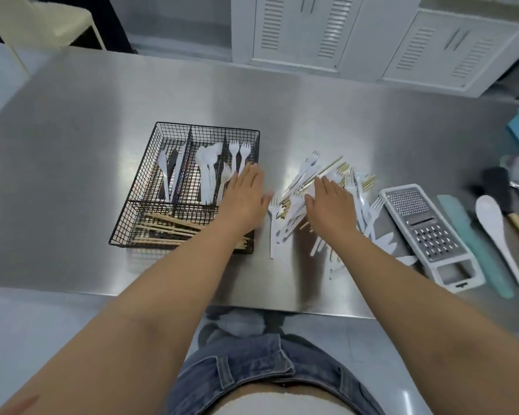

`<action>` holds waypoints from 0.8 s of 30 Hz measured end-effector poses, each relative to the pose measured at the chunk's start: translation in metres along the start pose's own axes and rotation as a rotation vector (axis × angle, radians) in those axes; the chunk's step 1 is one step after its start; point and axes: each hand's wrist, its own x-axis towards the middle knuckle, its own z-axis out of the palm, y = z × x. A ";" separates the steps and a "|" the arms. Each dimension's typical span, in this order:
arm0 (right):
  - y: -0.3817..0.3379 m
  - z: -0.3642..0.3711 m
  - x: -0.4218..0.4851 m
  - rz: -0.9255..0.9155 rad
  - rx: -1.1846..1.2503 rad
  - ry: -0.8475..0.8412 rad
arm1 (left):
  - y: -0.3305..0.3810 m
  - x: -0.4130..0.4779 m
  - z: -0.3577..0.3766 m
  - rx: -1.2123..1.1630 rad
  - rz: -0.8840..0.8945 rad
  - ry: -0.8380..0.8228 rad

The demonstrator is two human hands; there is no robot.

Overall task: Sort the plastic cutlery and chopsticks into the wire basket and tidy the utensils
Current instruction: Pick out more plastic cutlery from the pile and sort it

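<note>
Cutlery lies in two groups in the head view, the only view there is, and the sort looks roughly half done. On the steel counter (102, 100) the wire basket (207, 127) holds knives (170, 172) in its far-left compartment, spoons (207, 172) in the middle one, forks (237, 151) in the right one, and chopsticks (168, 230) laid crosswise in the long near compartment. Just to the right of the basket a loose pile (292, 206) of white forks and other plastic pieces mixed with chopsticks is not yet sorted and spreads as far as the grater (426, 229), touching its near-left side. The left hand (246, 190) hovers palm down over the basket's right edge, its fingers (249, 172) straight and close together, holding nothing that shows. The right hand (331, 202) lies flat on the pile with fingers (322, 184) stretched forward and slightly apart; no piece is visibly pinched, though the underside of the palm is hidden. Tidying the larger utensils seems further along: a teal spatula (468, 235), a white spoon (492, 223) and a dark spatula (496, 182) with a wooden handle lie side by side, roughly parallel, to the right of the grater. What is left, by my reading, is clearing the pile into the matching compartments.
</note>
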 end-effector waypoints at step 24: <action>0.107 -0.002 0.035 0.200 -0.107 0.034 | 0.109 0.074 0.042 0.125 0.028 0.040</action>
